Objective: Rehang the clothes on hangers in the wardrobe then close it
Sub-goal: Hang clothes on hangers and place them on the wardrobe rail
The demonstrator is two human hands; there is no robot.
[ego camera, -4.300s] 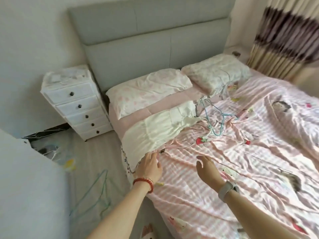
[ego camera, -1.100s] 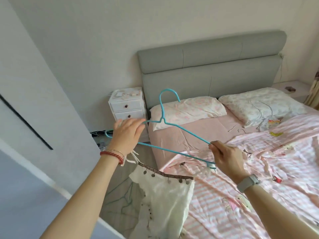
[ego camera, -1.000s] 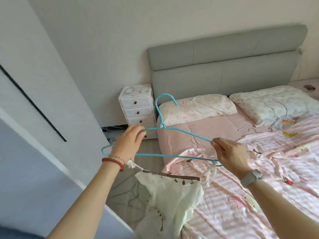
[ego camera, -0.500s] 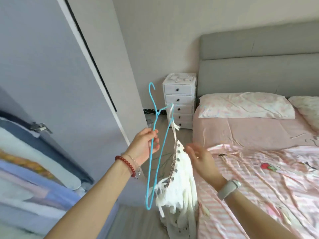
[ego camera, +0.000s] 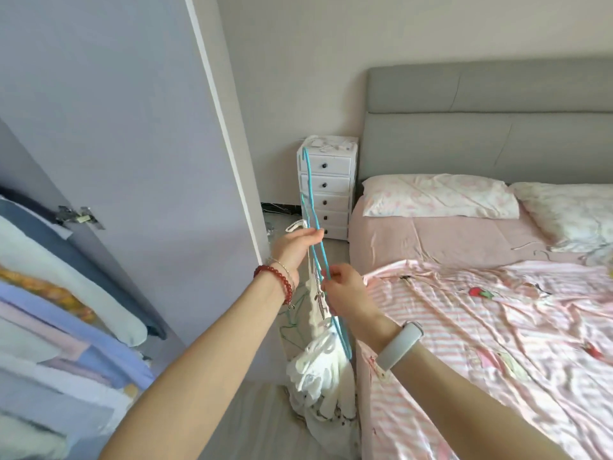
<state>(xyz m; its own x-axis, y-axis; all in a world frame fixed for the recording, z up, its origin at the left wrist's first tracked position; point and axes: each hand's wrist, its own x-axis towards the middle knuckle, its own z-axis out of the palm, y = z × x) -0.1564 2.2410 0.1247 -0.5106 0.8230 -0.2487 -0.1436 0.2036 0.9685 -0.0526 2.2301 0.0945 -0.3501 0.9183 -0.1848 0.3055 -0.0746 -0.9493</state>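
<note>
**Hanger and white garment held between wardrobe door and bed**

Left hand (ego camera: 296,249): raised near frame centre, fingers curled around the upper part of the blue wire hanger (ego camera: 311,207) and a white strap of the garment. Red bead bracelet (ego camera: 277,283) on that wrist.

Right hand (ego camera: 345,288): just below and toward 4 o'clock of the left hand, fingertips pinching the hanger's wire lower down. White wristband (ego camera: 399,345) on the forearm.

Hanger seen nearly edge-on, standing close to vertical; its hook points to 12 o'clock, in front of the white drawer unit (ego camera: 328,190). Its lower end runs down past the right wrist.

White garment (ego camera: 320,370) hangs from the hanger below both hands, bunched, with its lower folds at about 6 o'clock beside the bed edge (whether it touches the floor cannot be told).

Wardrobe door (ego camera: 132,134) stands open at 9 to 11 o'clock, a metal hinge (ego camera: 78,216) visible on it. Folded textiles (ego camera: 59,320) are stacked inside the wardrobe at 8 o'clock.

Bed (ego camera: 497,327) fills 3 to 5 o'clock: pink striped sheet, two pillows (ego camera: 438,195), grey headboard (ego camera: 491,121) at 1 to 2 o'clock. More hangers (ego camera: 292,323) lie on the floor behind the garment.
</note>
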